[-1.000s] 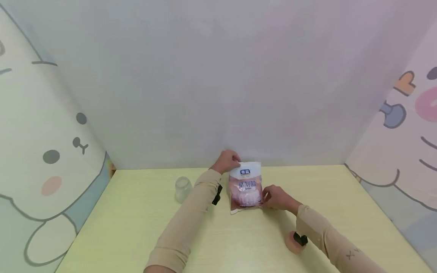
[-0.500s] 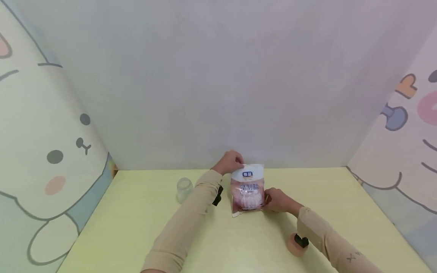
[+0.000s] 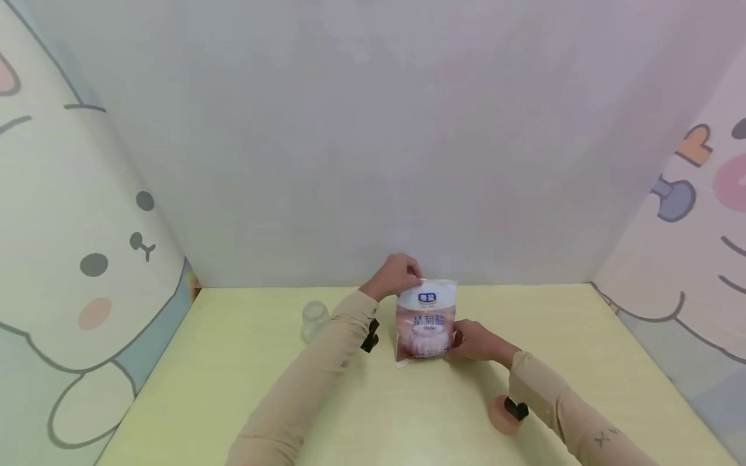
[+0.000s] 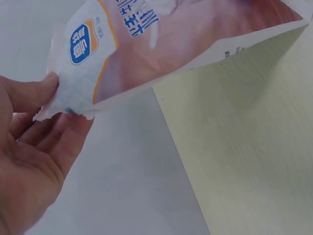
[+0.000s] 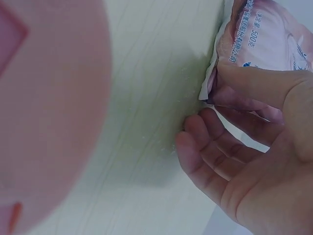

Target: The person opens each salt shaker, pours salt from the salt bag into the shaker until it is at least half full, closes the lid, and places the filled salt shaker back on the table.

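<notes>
A pink and white plastic bag of salt with blue lettering stands tilted up near the back of the table. My left hand pinches its top left corner; in the left wrist view the thumb lies on the printed front, with fingers behind. Down at the lower right corner, my right hand holds the bag between thumb and index finger. The right wrist view shows the other fingers curled loosely below the bag's corner.
A clear glass jar stands left of the bag, close to the left sleeve. Beneath the right forearm lies a round pink object, large and blurred in the right wrist view. The pale yellow table meets a grey wall at the back.
The left hand has moved a little to the right with the bag's top corner, and the bag now leans slightly right. The right hand keeps its hold on the lower corner.
</notes>
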Available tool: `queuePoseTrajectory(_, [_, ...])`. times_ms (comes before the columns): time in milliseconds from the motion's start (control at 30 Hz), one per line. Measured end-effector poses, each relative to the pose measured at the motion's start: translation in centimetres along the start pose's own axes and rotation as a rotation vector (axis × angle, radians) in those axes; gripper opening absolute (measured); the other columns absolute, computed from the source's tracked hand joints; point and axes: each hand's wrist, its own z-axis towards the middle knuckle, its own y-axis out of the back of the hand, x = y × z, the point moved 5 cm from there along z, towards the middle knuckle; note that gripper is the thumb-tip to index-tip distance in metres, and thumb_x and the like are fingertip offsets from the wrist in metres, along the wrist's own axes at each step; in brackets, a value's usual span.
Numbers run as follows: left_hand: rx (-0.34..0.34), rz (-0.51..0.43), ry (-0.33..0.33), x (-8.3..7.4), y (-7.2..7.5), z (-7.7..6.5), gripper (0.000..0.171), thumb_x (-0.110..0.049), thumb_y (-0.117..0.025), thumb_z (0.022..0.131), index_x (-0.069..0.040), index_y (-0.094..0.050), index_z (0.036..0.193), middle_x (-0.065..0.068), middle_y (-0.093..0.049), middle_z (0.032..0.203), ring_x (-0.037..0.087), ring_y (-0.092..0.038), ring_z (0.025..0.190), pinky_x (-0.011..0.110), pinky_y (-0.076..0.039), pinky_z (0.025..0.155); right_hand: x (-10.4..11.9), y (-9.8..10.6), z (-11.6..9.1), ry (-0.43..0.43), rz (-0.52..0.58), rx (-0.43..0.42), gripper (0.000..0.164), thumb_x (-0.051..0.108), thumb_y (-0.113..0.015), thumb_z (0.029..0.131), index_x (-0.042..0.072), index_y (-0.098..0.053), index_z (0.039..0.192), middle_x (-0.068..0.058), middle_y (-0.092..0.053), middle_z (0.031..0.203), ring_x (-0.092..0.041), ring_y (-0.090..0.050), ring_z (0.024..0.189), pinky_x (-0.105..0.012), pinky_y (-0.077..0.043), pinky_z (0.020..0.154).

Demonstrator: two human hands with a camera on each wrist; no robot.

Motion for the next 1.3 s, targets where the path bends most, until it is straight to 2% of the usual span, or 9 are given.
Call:
queuePoseTrajectory(200, [-0.017, 0.004, -0.03, -0.6, 0.3, -0.7, 0.006, -0.006, -0.067, 0.086, -0.002, -0.071, 0.085, 0.006, -0.066, 0.081, 0.014, -0.06, 0.07, 0.021, -0.05, 0.054, 0.0, -0.1, 0.0, -0.05, 0.009, 0.026, 0.032, 0.015, -0.08, 0.074, 0.001, -0.059, 0.093, -0.003, -0.057, 0.074, -0.015, -0.052, 0.064, -0.029, -0.047, 0.055])
queuePoseTrajectory(367, [0.053, 0.022, -0.048, -1.2, -0.1, -1.0, 0.01, -0.007, -0.069, 0.086, -0.002, -0.072, 0.094, 0.006, -0.068, 0.086, 0.013, -0.062, 0.076, 0.02, -0.051, 0.059, -0.1, -0.1, -0.2, -0.046, 0.007, 0.013, 0.033, 0.015, -0.081, 0.073, 0.0, -0.057, 0.091, -0.004, -0.057, 0.073, -0.015, -0.052, 0.064, -0.029, -0.047, 0.055])
queuePoseTrajectory(500, [0.089, 0.048, -0.089, -2.3, -0.3, -1.4, 0.006, -0.006, -0.071, 0.084, -0.002, -0.073, 0.088, 0.006, -0.069, 0.083, 0.013, -0.061, 0.075, 0.019, -0.051, 0.06, -0.1, 0.0, -0.3, -0.017, 0.017, -0.001, 0.032, 0.012, -0.081, 0.073, 0.0, -0.057, 0.088, -0.003, -0.057, 0.073, -0.014, -0.051, 0.065, -0.027, -0.045, 0.056])
queuePoseTrajectory(600, [0.07, 0.074, -0.105, -3.0, -0.4, -1.7, 0.004, -0.006, -0.07, 0.085, -0.003, -0.073, 0.083, 0.004, -0.068, 0.079, 0.011, -0.06, 0.071, 0.018, -0.049, 0.059, 0.0, 0.0, -0.4, -0.005, 0.037, -0.007, 0.03, 0.01, -0.081, 0.072, 0.0, -0.057, 0.086, -0.003, -0.057, 0.072, -0.013, -0.05, 0.064, -0.026, -0.045, 0.055])
queuePoseTrajectory(767, [0.0, 0.079, -0.12, -3.3, -0.8, -2.1, 0.007, -0.007, -0.069, 0.085, -0.005, -0.072, 0.079, 0.002, -0.067, 0.075, 0.009, -0.058, 0.066, 0.018, -0.048, 0.058, 0.3, 0.1, -0.7, 0.02, 0.046, -0.018, 0.027, 0.007, -0.08, 0.072, -0.001, -0.058, 0.084, -0.002, -0.056, 0.07, -0.013, -0.051, 0.062, -0.026, -0.046, 0.053])
queuePoseTrajectory(900, [-0.051, 0.074, -0.132, -3.3, -1.0, -2.5, 0.008, -0.008, -0.069, 0.085, -0.007, -0.071, 0.077, 0.0, -0.066, 0.073, 0.007, -0.058, 0.064, 0.017, -0.048, 0.058, 0.5, 0.1, -0.8, 0.066, 0.069, -0.003, 0.029, 0.005, -0.079, 0.073, -0.004, -0.059, 0.091, -0.002, -0.059, 0.073, -0.013, -0.052, 0.063, -0.025, -0.047, 0.054])
queuePoseTrajectory(1100, [-0.097, 0.076, -0.143, -3.6, -0.4, -3.5, 0.009, -0.01, -0.069, 0.085, -0.01, -0.072, 0.076, -0.004, -0.065, 0.07, 0.006, -0.057, 0.064, 0.017, -0.047, 0.06, 0.0, 0.4, -0.3, 0.13, 0.073, -0.01, 0.031, 0.007, -0.079, 0.075, -0.003, -0.062, 0.099, -0.001, -0.063, 0.082, -0.013, -0.054, 0.067, -0.024, -0.05, 0.059])
queuePoseTrajectory(1300, [-0.127, 0.018, -0.184, -3.5, 0.3, -4.4, 0.01, -0.009, -0.067, 0.087, -0.01, -0.073, 0.079, -0.006, -0.063, 0.068, 0.007, -0.055, 0.061, 0.02, -0.047, 0.059, -0.3, 0.9, -0.3, 0.17, 0.112, -0.054, 0.025, 0.003, -0.079, 0.074, -0.001, -0.065, 0.093, -0.002, -0.065, 0.079, -0.013, -0.058, 0.066, -0.025, -0.054, 0.058])
